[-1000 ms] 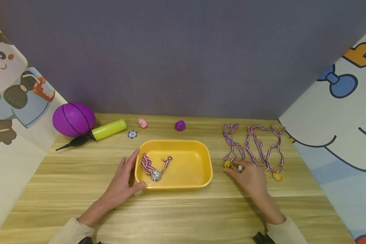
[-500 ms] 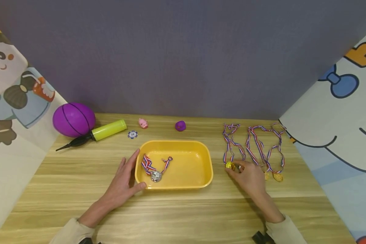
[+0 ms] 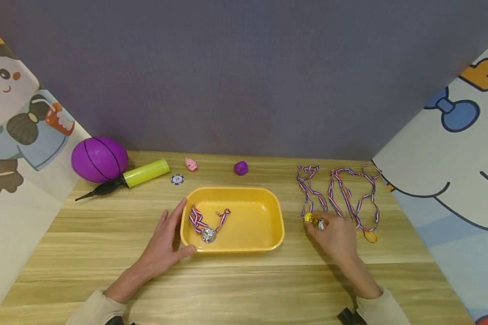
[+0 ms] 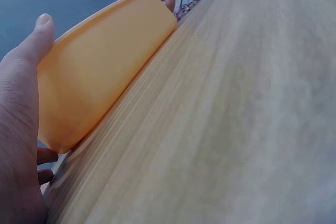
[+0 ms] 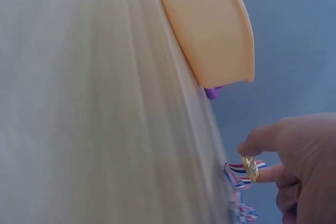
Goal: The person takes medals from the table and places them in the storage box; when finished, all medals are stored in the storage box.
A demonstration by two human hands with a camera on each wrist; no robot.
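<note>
My left hand [image 3: 162,248] lies against the left end of a yellow plastic tray [image 3: 244,249], straight thumb at the front rim and fingers along the side. Inside the tray is a silver medal [image 3: 208,234] with a red, white and blue ribbon. To the tray's right, my right hand [image 3: 336,239] pinches a gold medal [image 5: 251,168] between thumb and index finger. Its striped ribbon [image 3: 309,189] trails back over the table. A silver medal [image 3: 321,224] shows beside the gold one, partly hidden by the fingers. Another gold medal [image 3: 370,236] lies farther right on its ribbon.
Along the back stand a purple ball [image 3: 99,159], a yellow-green hand pump [image 3: 146,173], a pink pig toy [image 3: 191,164], a blue-and-white chip [image 3: 177,179] and a small purple toy [image 3: 241,168]. A grey panel [image 3: 244,81] closes off the table's [image 3: 236,289] back.
My right hand has shifted slightly right, carrying the gold medal's edge with it. More of the silver medal shows now. My left hand and the tray have stayed put.
</note>
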